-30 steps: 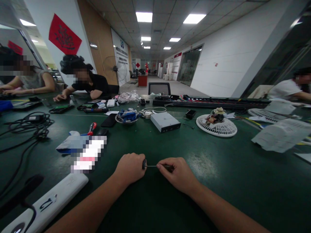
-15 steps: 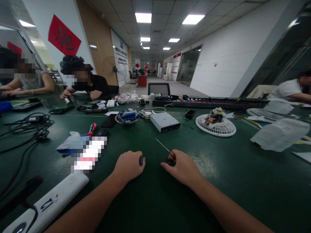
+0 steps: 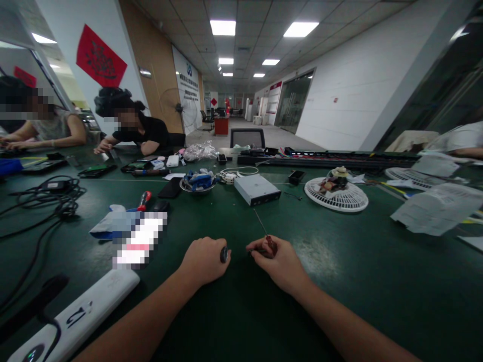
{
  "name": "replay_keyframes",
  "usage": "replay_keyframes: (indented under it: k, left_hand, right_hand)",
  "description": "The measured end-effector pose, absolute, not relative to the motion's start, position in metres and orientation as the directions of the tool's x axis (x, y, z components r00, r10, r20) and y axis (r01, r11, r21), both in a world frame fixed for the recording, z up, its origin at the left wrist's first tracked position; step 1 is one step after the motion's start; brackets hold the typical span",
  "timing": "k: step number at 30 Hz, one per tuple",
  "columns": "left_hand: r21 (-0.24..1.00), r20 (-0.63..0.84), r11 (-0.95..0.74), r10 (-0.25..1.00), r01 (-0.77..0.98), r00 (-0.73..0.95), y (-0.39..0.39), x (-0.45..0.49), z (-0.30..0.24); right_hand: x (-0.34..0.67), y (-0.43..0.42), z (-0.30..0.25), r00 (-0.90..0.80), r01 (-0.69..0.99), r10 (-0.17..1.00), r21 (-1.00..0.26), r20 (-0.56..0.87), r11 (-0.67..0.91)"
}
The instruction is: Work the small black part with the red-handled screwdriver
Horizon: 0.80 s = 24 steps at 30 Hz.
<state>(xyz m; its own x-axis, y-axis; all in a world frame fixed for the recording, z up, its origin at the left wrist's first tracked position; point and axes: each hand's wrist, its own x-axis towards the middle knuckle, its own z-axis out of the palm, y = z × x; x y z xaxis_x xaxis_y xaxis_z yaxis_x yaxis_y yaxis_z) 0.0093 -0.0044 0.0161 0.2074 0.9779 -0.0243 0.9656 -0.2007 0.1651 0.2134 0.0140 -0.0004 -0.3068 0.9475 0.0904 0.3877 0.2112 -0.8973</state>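
Note:
My left hand [image 3: 206, 259] is closed around a small dark thing with a round end [image 3: 224, 254]; the rest of it is hidden in my fingers, so its kind does not show. My right hand [image 3: 279, 261] holds a screwdriver [image 3: 270, 244] by its red handle, the thin shaft slanting up and away to the left. Thumb and index finger of that hand pinch near a tiny dark thing that is too small to name. A narrow gap separates the two hands, low over the green table [image 3: 241, 311]. Beyond them lies a silver disc drive [image 3: 257, 189].
A white fan grille [image 3: 335, 195] with parts on it and a translucent plastic piece [image 3: 433, 208] lie right. On the left are a lit phone [image 3: 141, 239], a glove [image 3: 109, 223], a white device [image 3: 83, 311] and tangled black cables [image 3: 56, 193]. A bowl [image 3: 198, 188] holds blue things. Co-workers sit across.
The screwdriver has turned more upright in my right hand, and its thumb and index finger have come together. My left hand has shifted slightly right, still closed on the dark thing.

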Motion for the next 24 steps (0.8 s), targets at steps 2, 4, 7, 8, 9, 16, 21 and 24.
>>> replay_keyframes:
  k: [2, 4, 7, 8, 9, 16, 21, 24]
  left_hand:
    - [0.156, -0.015, -0.250, 0.967, 0.955, 0.256, -0.007, 0.012, 0.016]
    - [0.153, -0.004, -0.284, 0.958, 0.947, 0.288, -0.009, 0.016, 0.014]
    - [0.178, 0.005, -0.314, 0.948, 0.933, 0.318, -0.012, 0.022, 0.012]
    - [0.194, 0.007, -0.323, 0.945, 0.926, 0.328, -0.013, 0.024, 0.011]
    - [0.213, 0.006, -0.336, 0.940, 0.918, 0.342, -0.014, 0.026, 0.010]
    - [0.216, 0.013, -0.447, 0.890, 0.868, 0.455, -0.018, 0.031, 0.010]
    - [0.174, -0.003, -0.528, 0.844, 0.832, 0.536, -0.021, 0.032, 0.013]
    - [0.196, 0.039, -0.498, 0.865, 0.845, 0.501, -0.019, 0.030, 0.012]
  right_hand:
    - [0.211, 0.011, 0.002, -0.327, 0.333, 0.939, -0.917, 0.107, 0.221]
    - [0.210, 0.008, 0.004, -0.368, 0.269, 0.922, -0.935, 0.121, 0.231]
    - [0.206, 0.003, 0.002, -0.439, 0.135, 0.889, -0.969, 0.127, 0.205]
    - [0.205, 0.002, 0.001, -0.444, 0.122, 0.886, -0.970, 0.135, 0.209]
    - [0.204, 0.001, 0.000, -0.438, 0.133, 0.886, -0.964, 0.149, 0.229]
    - [0.202, -0.001, 0.002, -0.415, 0.338, 0.884, -0.865, 0.217, 0.371]
    - [0.201, -0.001, -0.003, -0.431, 0.292, 0.902, -0.941, 0.032, 0.173]
    - [0.202, -0.002, -0.003, -0.474, 0.260, 0.880, -0.951, 0.027, 0.169]
